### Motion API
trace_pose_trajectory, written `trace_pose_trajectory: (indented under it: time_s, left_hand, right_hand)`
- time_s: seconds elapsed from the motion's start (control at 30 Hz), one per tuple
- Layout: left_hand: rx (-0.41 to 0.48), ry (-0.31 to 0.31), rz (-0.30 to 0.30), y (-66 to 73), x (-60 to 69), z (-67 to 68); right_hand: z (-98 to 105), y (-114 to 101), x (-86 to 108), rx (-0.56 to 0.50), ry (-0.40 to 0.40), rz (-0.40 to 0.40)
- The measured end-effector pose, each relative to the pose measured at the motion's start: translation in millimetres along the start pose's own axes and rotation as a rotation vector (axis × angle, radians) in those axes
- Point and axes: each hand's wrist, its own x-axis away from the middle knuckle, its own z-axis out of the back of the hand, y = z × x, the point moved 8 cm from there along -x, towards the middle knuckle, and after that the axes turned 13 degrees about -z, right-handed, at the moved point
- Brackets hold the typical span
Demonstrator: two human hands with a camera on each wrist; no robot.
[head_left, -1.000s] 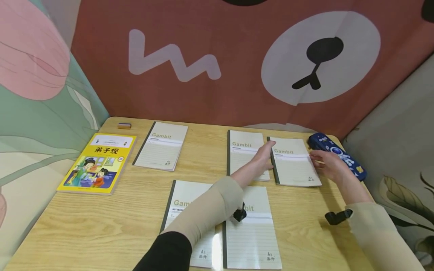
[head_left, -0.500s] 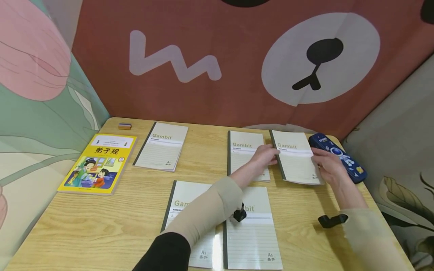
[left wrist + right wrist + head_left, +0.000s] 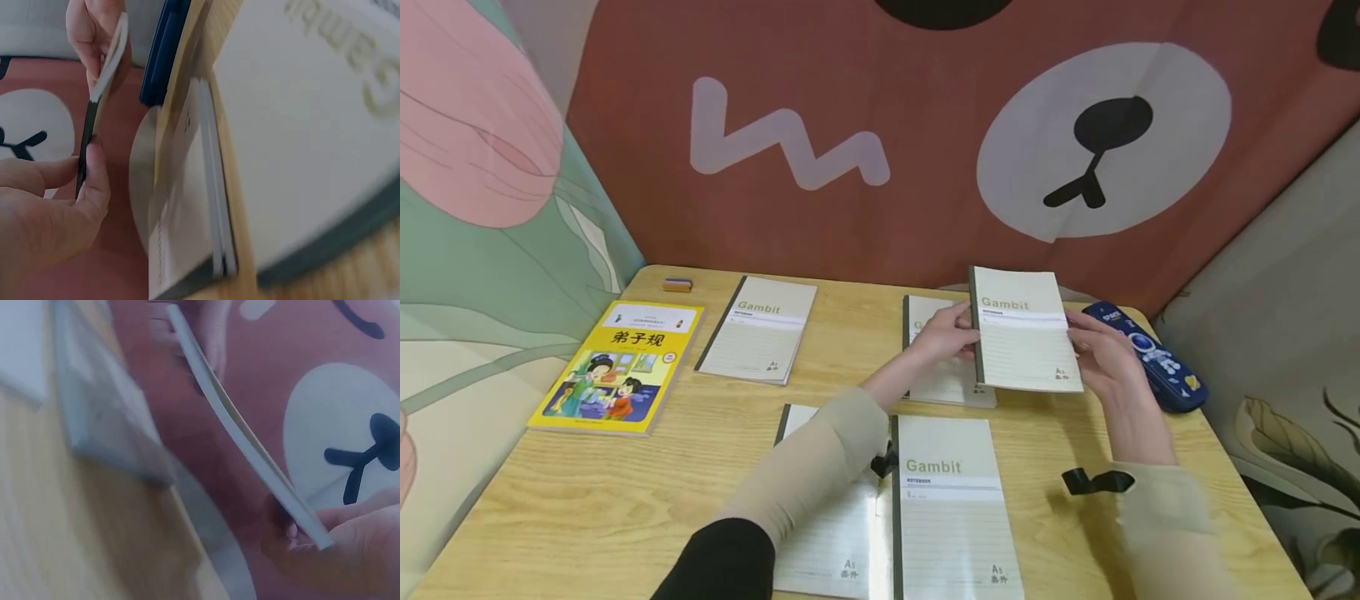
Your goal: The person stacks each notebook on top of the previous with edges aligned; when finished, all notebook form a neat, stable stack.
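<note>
A white Gambit notebook (image 3: pixel 1022 350) with a dark spine is held up off the table, its cover facing me. My left hand (image 3: pixel 942 335) pinches the spine side between thumb and fingers, as the left wrist view also shows. On the opposite edge, my right hand (image 3: pixel 1107 354) grips the notebook between thumb and fingers. Beneath and left of it, another Gambit notebook (image 3: pixel 951 379) lies on the table, partly hidden by my left hand and the raised one. In the left wrist view its side shows two layers of page edges (image 3: pixel 215 187).
Two more notebooks lie near the front, one (image 3: pixel 955 533) bare to view, the other (image 3: pixel 827 542) partly under my left forearm. Farther left are a notebook (image 3: pixel 756 333), a yellow book (image 3: pixel 617 367) and a small eraser-like block (image 3: pixel 677 285). A blue pencil case (image 3: pixel 1150 354) sits at right.
Both hands have taken hold of the far-right notebook, lifted it off the table and moved it left, over the edge of the neighbouring notebook.
</note>
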Motion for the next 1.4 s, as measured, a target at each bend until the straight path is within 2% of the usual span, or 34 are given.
trace_pose_trajectory:
  time_s: [0.1, 0.23, 0.4, 0.67, 0.9, 1.07, 1.4]
  left_hand:
    - [-0.025, -0.002, -0.001, 3.5, 6.0, 18.3]
    - [-0.043, 0.015, -0.011, 6.4, 13.2, 40.1]
    - [-0.070, 0.029, 0.002, 0.7, 20.8, 57.4]
    - [-0.053, 0.051, 0.063, -20.6, 26.5, 67.1]
    - [-0.122, 0.085, 0.113, -37.2, 29.9, 77.0]
    - [-0.140, 0.093, 0.123, -45.1, 29.3, 81.7]
    - [-0.197, 0.090, 0.112, -51.3, 27.4, 82.7]
  right_hand:
    - [-16.7, 0.1, -1.2, -0.015, -0.042, 0.028]
    - [-36.1, 3.5, -7.8, -0.002, -0.060, 0.046]
    - [-51.9, 12.4, -18.4, 0.045, -0.058, 0.047]
    - [-54.9, 30.1, -30.3, 0.166, -0.015, 0.010]
    - [-59.7, 39.2, -42.4, 0.284, -0.003, -0.023]
    - [-60.9, 44.1, -46.8, 0.305, 0.000, -0.064]
    - [-62.0, 47.6, -50.6, 0.525, 0.036, -0.024]
